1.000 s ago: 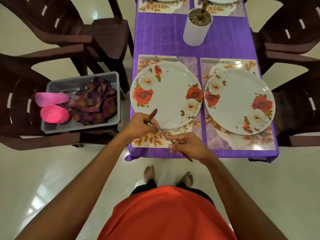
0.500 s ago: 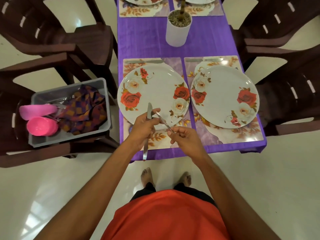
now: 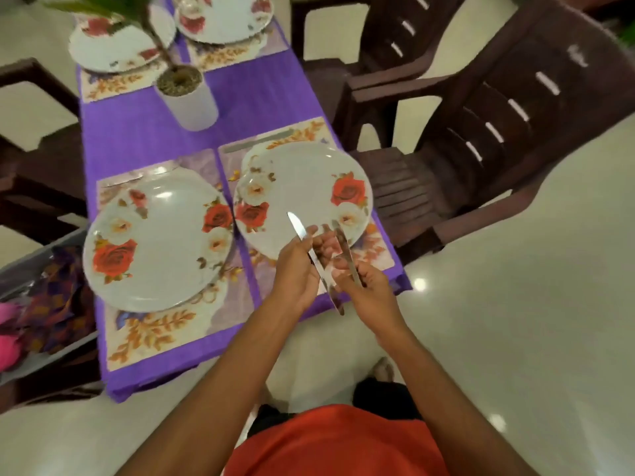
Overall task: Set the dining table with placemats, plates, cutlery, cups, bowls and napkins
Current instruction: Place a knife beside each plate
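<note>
My left hand (image 3: pixel 295 273) grips a table knife (image 3: pixel 299 231) whose blade points up and away. My right hand (image 3: pixel 364 286) holds a second piece of steel cutlery (image 3: pixel 343 247), its end hidden by my fingers. Both hands hover over the near edge of the right rose-patterned plate (image 3: pixel 302 180), which sits on a floral placemat (image 3: pixel 374 249). A second rose plate (image 3: pixel 158 242) lies on the left placemat (image 3: pixel 154 331). A knife (image 3: pixel 257 140) lies beyond the right plate, and another (image 3: pixel 123 180) beyond the left plate.
A white pot (image 3: pixel 187 97) with a plant stands mid-table on the purple cloth (image 3: pixel 144 132). Two more plates (image 3: pixel 223 18) sit at the far end. Brown plastic chairs (image 3: pixel 498 132) flank the table. A grey tub (image 3: pixel 41 304) at left holds patterned cloth and pink cups.
My hands have moved from the left plate's near edge over to the right plate's, each now holding its own piece of cutlery. The view swung right.
</note>
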Available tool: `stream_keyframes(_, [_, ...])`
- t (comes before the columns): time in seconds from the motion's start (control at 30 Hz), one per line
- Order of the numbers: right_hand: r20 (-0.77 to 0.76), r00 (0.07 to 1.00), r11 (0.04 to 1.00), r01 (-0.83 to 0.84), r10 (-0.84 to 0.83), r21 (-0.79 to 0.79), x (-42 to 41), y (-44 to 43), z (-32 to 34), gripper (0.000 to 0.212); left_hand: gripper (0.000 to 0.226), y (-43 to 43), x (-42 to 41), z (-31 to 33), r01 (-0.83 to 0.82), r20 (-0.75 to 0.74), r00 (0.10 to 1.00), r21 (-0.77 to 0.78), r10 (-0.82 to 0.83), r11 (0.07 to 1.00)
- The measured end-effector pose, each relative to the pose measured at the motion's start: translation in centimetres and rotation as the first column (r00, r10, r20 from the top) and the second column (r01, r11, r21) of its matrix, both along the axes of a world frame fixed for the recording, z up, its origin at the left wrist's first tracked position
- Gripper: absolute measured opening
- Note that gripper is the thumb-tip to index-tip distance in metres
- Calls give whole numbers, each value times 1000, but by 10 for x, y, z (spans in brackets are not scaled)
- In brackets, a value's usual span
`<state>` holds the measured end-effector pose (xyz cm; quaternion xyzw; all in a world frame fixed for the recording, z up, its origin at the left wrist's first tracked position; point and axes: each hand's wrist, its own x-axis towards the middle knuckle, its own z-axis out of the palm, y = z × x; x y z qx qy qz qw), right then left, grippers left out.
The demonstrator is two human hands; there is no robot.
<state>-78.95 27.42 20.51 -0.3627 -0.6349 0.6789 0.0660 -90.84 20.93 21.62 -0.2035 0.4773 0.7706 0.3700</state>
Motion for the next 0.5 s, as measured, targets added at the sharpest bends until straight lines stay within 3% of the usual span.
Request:
stream_keyframes(0.2, [20, 1000, 1000, -9, 8, 23, 47, 111, 3, 8, 21, 123, 53, 7, 73, -4, 997, 2, -73, 997])
stream_keyframes(0.4, [32, 999, 982, -29, 23, 188, 51, 197, 13, 32, 23, 212, 71, 20, 260, -213, 928, -214, -305, 942])
stream_keyframes(0.5, [58, 998, 970, -37, 23, 240, 29, 240, 12, 31, 24, 250, 66, 23, 299, -235, 908, -216, -347, 929])
